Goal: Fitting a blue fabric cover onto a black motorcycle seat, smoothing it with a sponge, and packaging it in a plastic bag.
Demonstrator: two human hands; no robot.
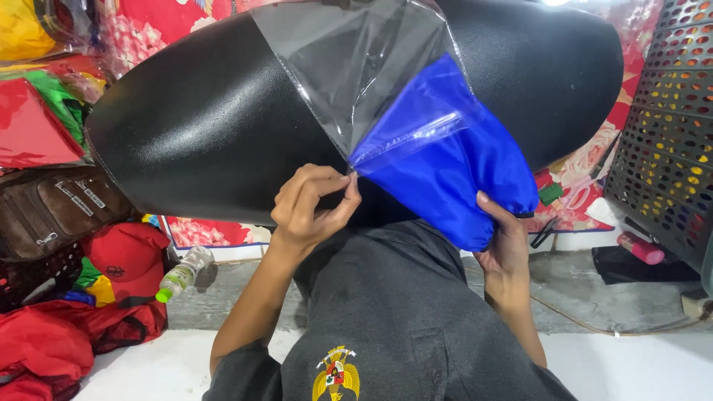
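Fingers (338,182) of the left hand (312,208) pinch the lower corner of a clear plastic bag (356,74), thumb and forefinger pressed together on the film's edge, while the right hand (505,238) cups the bottom end of a folded blue fabric bundle (445,171) from below, its thumb laid against the cloth; whether the other right fingers are curled behind it cannot be told. The blue bundle lies just up and to the right of the pinching fingers, its long axis running on a slant from the lower right, at the right hand, to the upper left, where its top end sits partly inside the mouth of the clear bag. The left hand is the nearer one to the bag's open edge, the right the nearer to the bundle. Both hands work above the person's grey-clad lap (394,312), which bears a yellow and red crest (336,375). Behind them rests a large black leather-textured cushion (200,126). Off to the left lie a red cap (126,252), a small bottle with a green lid (182,271) and a brown bag (52,212); to the right stands a perforated grey crate (668,126), with a pink cylinder (640,248) on the floor beside it.
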